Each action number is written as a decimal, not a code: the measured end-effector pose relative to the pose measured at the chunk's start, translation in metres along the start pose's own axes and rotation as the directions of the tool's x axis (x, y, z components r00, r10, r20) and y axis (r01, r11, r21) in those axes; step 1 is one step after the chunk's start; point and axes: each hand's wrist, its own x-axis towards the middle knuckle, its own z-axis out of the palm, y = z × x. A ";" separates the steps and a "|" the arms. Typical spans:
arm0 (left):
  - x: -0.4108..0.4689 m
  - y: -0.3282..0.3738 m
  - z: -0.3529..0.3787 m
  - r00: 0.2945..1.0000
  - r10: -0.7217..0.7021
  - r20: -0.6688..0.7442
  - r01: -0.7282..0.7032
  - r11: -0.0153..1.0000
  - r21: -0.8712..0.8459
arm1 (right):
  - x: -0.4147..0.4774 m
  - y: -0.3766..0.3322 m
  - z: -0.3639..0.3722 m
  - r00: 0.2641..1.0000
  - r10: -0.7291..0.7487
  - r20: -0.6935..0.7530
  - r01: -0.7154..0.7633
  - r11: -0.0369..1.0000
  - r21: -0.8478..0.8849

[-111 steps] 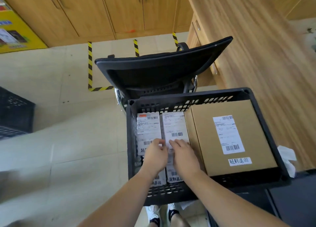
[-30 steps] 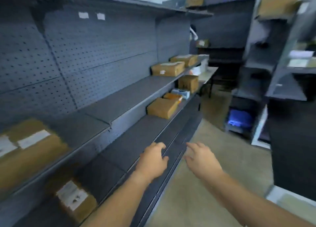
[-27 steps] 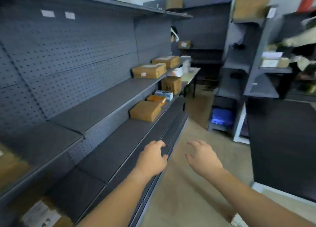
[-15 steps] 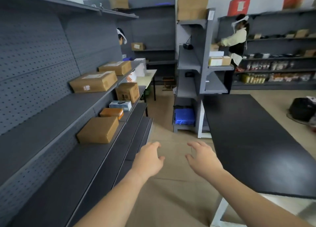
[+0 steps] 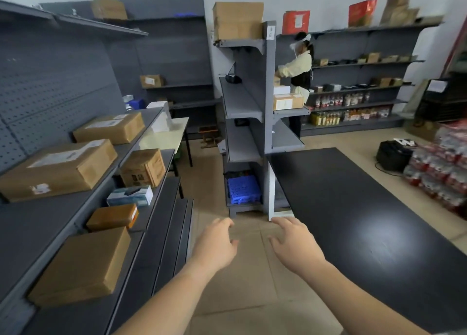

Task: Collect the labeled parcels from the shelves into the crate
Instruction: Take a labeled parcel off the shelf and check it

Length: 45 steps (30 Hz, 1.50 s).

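Observation:
My left hand (image 5: 216, 246) and my right hand (image 5: 293, 243) reach out over the aisle floor, fingers loosely spread, holding nothing. On the grey shelving (image 5: 38, 228) to my left lie several cardboard parcels. Two labeled ones sit on the upper shelf, a near one (image 5: 59, 169) and a farther one (image 5: 110, 128). On the lower shelf lie a plain brown box (image 5: 80, 264), a small orange-edged box (image 5: 113, 216), a blue and white carton (image 5: 131, 195) and a taped box (image 5: 142, 168). The crate is out of view.
A long black table (image 5: 366, 233) fills the right side of the aisle. A freestanding grey shelf unit (image 5: 249, 112) with a blue basket (image 5: 243, 189) stands ahead. A person (image 5: 299, 72) works at the far shelves. Stacked red drink packs (image 5: 444, 168) sit at the right.
My view swung from the crate to the shelf aisle and kept turning right. My empty hands stayed out in front. The parcels on the left shelves now appear closer.

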 end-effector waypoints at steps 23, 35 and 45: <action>0.295 -0.048 0.014 0.943 -0.325 -0.075 0.324 0.946 -0.018 | 0.368 0.019 0.038 0.968 -0.147 0.201 0.142 0.989 0.042; 0.331 -0.183 0.001 0.857 -0.505 -0.100 0.494 0.862 -0.116 | 0.445 -0.094 0.142 0.883 -0.314 0.348 0.326 0.945 0.025; 0.224 -0.296 0.033 0.435 -0.899 -0.052 0.834 0.424 -0.354 | 0.445 -0.208 0.284 0.481 -0.525 0.702 0.655 0.747 0.110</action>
